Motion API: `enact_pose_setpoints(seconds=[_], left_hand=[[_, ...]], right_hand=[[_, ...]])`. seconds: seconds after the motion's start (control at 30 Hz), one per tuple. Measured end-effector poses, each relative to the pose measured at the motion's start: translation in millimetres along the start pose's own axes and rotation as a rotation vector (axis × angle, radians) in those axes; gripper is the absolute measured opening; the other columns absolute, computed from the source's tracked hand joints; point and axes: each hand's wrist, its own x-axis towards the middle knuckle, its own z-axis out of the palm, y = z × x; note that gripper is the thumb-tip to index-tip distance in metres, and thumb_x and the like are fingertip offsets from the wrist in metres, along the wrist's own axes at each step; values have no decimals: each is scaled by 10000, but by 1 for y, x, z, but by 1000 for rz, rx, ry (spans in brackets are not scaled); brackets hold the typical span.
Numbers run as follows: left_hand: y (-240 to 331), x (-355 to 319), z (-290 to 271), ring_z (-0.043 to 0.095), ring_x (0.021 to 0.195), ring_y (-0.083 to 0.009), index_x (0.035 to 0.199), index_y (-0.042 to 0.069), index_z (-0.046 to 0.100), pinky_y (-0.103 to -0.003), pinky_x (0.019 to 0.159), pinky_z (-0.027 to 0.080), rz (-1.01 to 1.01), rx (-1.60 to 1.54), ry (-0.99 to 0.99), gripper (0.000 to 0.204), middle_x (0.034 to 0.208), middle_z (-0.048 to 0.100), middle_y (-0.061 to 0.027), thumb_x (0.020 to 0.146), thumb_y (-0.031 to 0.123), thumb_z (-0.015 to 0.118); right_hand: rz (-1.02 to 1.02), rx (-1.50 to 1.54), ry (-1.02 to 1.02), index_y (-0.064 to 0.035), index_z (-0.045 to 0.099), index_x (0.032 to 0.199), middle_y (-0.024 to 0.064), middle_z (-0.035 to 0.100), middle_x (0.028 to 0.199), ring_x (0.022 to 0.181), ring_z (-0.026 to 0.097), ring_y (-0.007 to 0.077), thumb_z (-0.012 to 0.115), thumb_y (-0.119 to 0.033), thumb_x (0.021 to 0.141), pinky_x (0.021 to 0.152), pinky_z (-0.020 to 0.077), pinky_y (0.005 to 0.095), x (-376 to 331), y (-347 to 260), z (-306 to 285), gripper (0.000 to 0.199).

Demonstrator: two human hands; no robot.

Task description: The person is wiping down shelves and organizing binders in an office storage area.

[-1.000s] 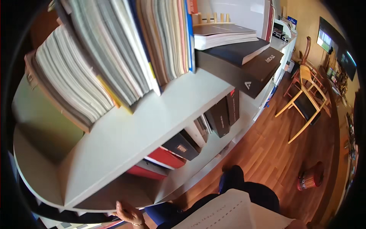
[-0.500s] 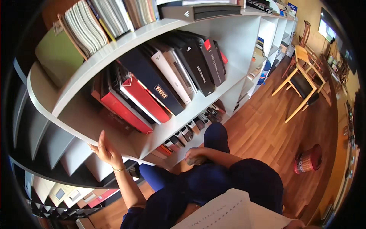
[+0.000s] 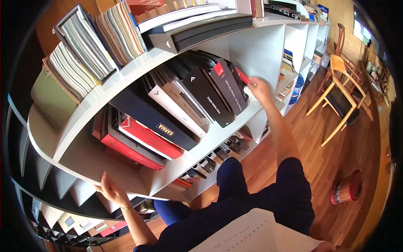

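In the shelf compartment at the right, my right hand is closed on a crumpled white cloth. It works beside the right end of a row of leaning binders, next to a slim red book and a dark grey binder. Part of the cloth is hidden by my fingers. My left hand rests at the curved front edge of the white shelf, fingers stretched out and nothing held. Red binders, a navy binder and a white binder lean between the two hands.
Magazines and flat black boxes lie on the upper shelf. Below, smaller sample boxes stand in a row. A wooden chair and a red wastebasket are on the floor at right. White paper covers the lower edge.
My right hand has moved from near my lap up and right into the shelf compartment, with the white cloth now visible. My left hand stays by the shelf edge while the view has shifted.
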Motion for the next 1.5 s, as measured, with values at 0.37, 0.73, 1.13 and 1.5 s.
enact_pose_setpoints(seconds=[0.37,0.73,1.13,1.5], left_hand=[[10,-5,-1,519,1025,-278,1043,15,652,-374,903,421,-36,140,44,185,1092,587,-142,894,-40,556],[4,-8,1,511,1060,-278,1034,14,667,-360,925,408,-24,170,65,201,1188,556,-173,874,-69,579],[5,-12,3,532,1030,-252,1038,13,671,-361,932,398,-37,75,93,209,1105,602,-136,881,-74,564],[-5,-17,-3,521,1077,-245,1061,20,666,-339,936,434,-18,129,87,228,1168,532,-137,885,-75,558]], right_hand=[[52,-413,-364,-152,553,1260,142,569,1275,1172,544,321,395,-195,929,955,464,429,92,-21,46,369],[175,214,-239,-69,688,1027,128,700,976,916,662,260,735,-341,716,819,483,368,109,55,28,416],[267,-234,-204,-54,724,877,141,697,837,808,663,247,734,-515,739,767,495,352,78,13,-45,481],[-633,-1040,28,-62,482,1349,129,344,1485,1390,277,288,483,-131,861,1116,245,487,79,21,19,494]])
